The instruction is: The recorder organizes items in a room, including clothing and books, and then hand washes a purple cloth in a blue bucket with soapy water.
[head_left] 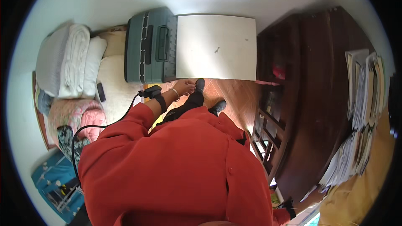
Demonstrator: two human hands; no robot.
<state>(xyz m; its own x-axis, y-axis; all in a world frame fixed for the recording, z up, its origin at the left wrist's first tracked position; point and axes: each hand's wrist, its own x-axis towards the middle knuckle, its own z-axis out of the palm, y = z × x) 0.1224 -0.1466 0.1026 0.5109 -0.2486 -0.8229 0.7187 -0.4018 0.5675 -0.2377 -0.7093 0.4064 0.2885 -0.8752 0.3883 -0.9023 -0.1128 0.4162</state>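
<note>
Posture: person in a red shirt (184,163) is bending forward, looking straight down over their own legs toward a tiled floor (238,94).
Left hand (184,87): reaching down at about 12 o'clock from the torso, fingers curled at the nearer shoe (199,85); whether it is pinching a lace or only touching the shoe, I cannot tell. A bracelet and a black wrist device (153,92) with a cable are sitting on this forearm.
Right hand (289,205): lying low at about 5 o'clock, mostly cut off by the red sleeve; its grip cannot be told.
Shoes: nearer shoe is touching the left hand; the second shoe (218,107) is resting just beside it, toward 4 o'clock.
Key relation: nearer shoe is lying immediately to the 2 o'clock side of the left hand, its long axis running roughly 12 to 6 o'clock; the left hand is far nearer than the right.
Surroundings: green hard case (148,48) is standing at 11 o'clock beside a white panel (215,46); folded bedding (69,60) is piling at 9 o'clock; dark wooden shelving (301,100) with stacked papers (362,100) is filling 3 o'clock.
</note>
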